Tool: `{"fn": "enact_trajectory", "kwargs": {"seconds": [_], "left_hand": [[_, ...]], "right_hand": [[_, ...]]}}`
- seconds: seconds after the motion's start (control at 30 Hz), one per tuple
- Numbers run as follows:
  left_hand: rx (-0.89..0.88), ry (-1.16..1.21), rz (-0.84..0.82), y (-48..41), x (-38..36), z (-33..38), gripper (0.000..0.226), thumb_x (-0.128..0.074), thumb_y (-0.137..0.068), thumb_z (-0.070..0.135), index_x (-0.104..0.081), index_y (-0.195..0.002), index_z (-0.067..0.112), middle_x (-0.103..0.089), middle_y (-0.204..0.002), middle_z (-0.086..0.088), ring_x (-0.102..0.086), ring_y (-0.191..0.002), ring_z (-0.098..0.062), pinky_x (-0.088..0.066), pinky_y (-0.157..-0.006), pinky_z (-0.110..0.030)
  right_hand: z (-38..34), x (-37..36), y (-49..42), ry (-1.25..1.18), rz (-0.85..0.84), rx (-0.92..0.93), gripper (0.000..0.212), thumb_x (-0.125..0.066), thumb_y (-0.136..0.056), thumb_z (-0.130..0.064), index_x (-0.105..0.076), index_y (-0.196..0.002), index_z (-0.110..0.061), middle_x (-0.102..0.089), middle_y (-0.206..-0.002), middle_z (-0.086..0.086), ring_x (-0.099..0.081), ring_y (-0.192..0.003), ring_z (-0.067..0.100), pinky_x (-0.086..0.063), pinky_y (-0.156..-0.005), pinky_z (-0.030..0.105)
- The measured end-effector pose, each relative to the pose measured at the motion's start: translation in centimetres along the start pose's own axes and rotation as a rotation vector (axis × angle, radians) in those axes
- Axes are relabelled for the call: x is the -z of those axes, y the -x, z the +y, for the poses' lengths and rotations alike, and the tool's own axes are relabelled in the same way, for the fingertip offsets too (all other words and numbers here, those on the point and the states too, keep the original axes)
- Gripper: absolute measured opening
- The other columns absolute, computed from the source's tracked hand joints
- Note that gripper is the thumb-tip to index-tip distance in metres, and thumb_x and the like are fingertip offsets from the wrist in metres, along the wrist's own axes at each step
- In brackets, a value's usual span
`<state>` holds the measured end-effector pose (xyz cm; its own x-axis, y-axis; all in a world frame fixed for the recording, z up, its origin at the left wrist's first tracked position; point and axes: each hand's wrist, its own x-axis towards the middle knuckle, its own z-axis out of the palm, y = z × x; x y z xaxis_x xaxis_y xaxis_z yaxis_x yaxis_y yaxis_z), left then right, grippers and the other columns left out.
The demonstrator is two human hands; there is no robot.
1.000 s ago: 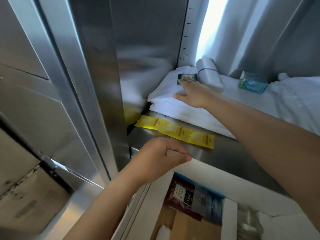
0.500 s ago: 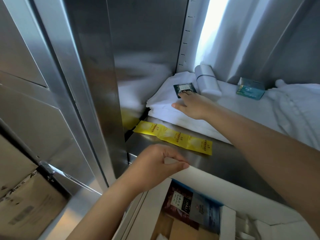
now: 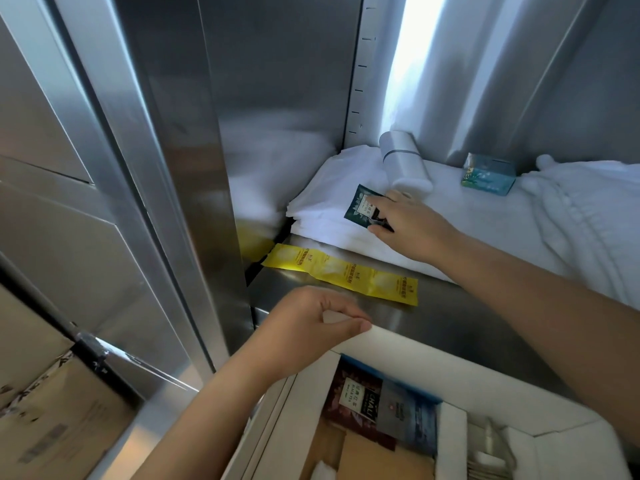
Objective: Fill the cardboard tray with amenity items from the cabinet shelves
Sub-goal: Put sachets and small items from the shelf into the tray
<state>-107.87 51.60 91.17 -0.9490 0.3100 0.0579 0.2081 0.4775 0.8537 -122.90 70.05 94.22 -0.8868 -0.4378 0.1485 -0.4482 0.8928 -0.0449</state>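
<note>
**Right hand on a tea packet, left hand holding the tray**

The right hand [image 3: 408,226] reaches onto the cabinet shelf [image 3: 450,323] and pinches a dark green tea packet [image 3: 362,207]. The forefinger lies across the packet's top and the thumb sits at its near corner. The packet lies flat on a stack of folded white towels [image 3: 329,216], with most of it showing to the left of the fingertips.

Just behind the hand, a white roll [image 3: 405,162] lies on the same towels. A teal box [image 3: 488,174] sits farther right, well apart from the hand. A yellow strip of sachets [image 3: 343,277] lies on the bare metal at the front of the shelf, between the two hands.

The left hand [image 3: 311,330] grips the far left corner of the cardboard tray [image 3: 433,344], fingers curled over the rim and thumb pressed along its edge. The tray is below the shelf front. Inside it, a dark red tea packet [image 3: 356,396] leans beside a blue-grey packet [image 3: 408,417]. A brown cardboard box [image 3: 52,427] shows at the lower left.
</note>
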Motion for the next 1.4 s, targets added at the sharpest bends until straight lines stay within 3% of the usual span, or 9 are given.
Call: {"fn": "enact_trajectory", "kwargs": {"seconds": [0.23,0.63,0.93,1.1,1.2,1.33,1.4], "left_hand": [[-0.005,-0.008,-0.005,0.0,0.0,-0.1,0.008,-0.067,-0.085,0.034,-0.075,-0.088,0.034,-0.068,-0.088,0.026,-0.059,-0.088,0.010,-0.044,-0.077,-0.007],[-0.016,-0.002,-0.001,-0.1,0.0,-0.2,0.008,-0.067,-0.085,0.033,-0.075,-0.088,0.034,-0.068,-0.088,0.027,-0.059,-0.088,0.012,-0.043,-0.076,-0.005],[-0.034,-0.021,-0.002,-0.1,-0.1,-0.3,0.008,-0.066,-0.085,0.034,-0.073,-0.088,0.036,-0.068,-0.085,0.029,-0.058,-0.088,0.014,-0.039,-0.073,0.000],[-0.035,-0.017,-0.009,-0.1,-0.1,-0.4,0.008,-0.066,-0.085,0.033,-0.073,-0.087,0.037,-0.064,-0.080,0.036,-0.056,-0.088,0.015,-0.039,-0.071,-0.003],[-0.028,0.000,-0.015,-0.1,-0.1,-0.5,0.009,-0.066,-0.085,0.032,-0.073,-0.089,0.036,-0.067,-0.083,0.030,-0.059,-0.088,0.010,-0.042,-0.074,-0.013],[-0.019,0.028,-0.003,-0.2,-0.1,-0.7,0.010,-0.067,-0.085,0.031,-0.074,-0.090,0.036,-0.070,-0.088,0.024,-0.061,-0.088,0.007,-0.049,-0.079,-0.021],[-0.026,0.031,0.001,-0.2,-0.2,-0.7,0.010,-0.067,-0.085,0.030,-0.073,-0.088,0.037,-0.070,-0.087,0.025,-0.061,-0.087,0.009,-0.048,-0.078,-0.019]], "right_hand": [[0.2,-0.9,-0.1,-0.040,0.095,-0.016,0.044,-0.061,-0.089,-0.035,-0.055,-0.127,-0.012,-0.046,-0.125,0.008,-0.041,-0.120,0.026,-0.043,-0.095,0.040],[0.7,-1.3,0.4,-0.059,0.121,-0.032,0.044,-0.070,-0.082,-0.039,-0.053,-0.117,-0.018,-0.056,-0.125,0.005,-0.047,-0.117,0.026,-0.040,-0.088,0.035],[0.8,0.8,3.8,-0.194,0.192,-0.056,0.057,-0.073,-0.077,-0.044,-0.053,-0.124,-0.019,-0.056,-0.122,0.003,-0.049,-0.114,0.023,-0.044,-0.090,0.035],[-0.3,2.8,8.3,-0.361,0.244,-0.090,0.055,-0.072,-0.073,-0.046,-0.055,-0.120,-0.024,-0.056,-0.119,-0.005,-0.052,-0.111,0.013,-0.045,-0.093,0.032],[-1.7,4.0,11.1,-0.443,0.222,-0.101,0.055,-0.070,-0.071,-0.052,-0.055,-0.119,-0.030,-0.056,-0.120,-0.010,-0.051,-0.112,0.003,-0.043,-0.095,0.027],[-3.7,5.2,15.2,-0.468,0.165,-0.064,0.061,-0.060,-0.065,-0.063,-0.052,-0.119,-0.037,-0.052,-0.115,-0.022,-0.046,-0.109,-0.009,-0.035,-0.091,0.006],[-4.4,5.4,17.1,-0.457,0.130,-0.031,0.059,-0.061,-0.067,-0.066,-0.051,-0.119,-0.041,-0.051,-0.115,-0.027,-0.045,-0.112,-0.011,-0.037,-0.090,0.009]]}}
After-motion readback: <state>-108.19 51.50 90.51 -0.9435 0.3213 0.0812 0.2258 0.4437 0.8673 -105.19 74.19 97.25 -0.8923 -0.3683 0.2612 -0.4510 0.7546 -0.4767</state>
